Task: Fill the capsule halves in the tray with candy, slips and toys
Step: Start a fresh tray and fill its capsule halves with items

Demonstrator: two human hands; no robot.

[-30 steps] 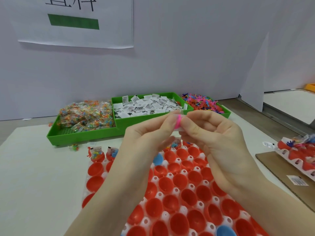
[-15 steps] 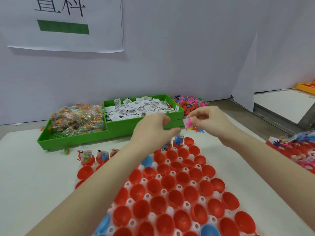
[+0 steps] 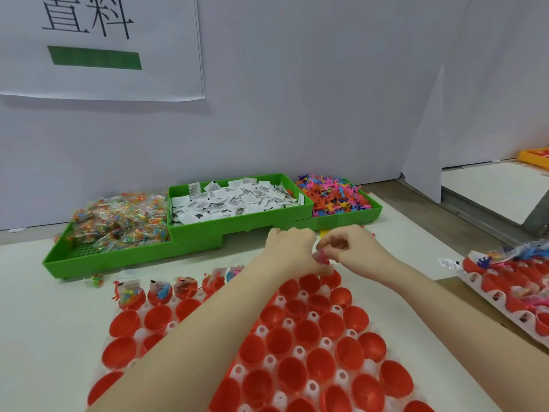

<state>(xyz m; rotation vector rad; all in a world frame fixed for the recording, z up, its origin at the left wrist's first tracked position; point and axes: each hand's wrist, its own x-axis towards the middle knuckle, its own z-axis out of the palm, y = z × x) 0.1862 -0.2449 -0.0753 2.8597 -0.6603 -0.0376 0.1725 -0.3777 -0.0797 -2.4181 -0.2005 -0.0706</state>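
Pinching a small pink toy (image 3: 321, 256) between them, the left hand (image 3: 289, 251) and right hand (image 3: 349, 248) hover over the far row of red capsule halves (image 3: 310, 283) in the tray (image 3: 372, 367); the toy looks light and floppy, best nipped at its middle.

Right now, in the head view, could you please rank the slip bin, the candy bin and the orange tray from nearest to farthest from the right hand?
From the right hand:
1. Slip bin, just behind it, slightly left.
2. Candy bin, far left.
3. Orange tray, at the far right edge, on the neighbouring table.
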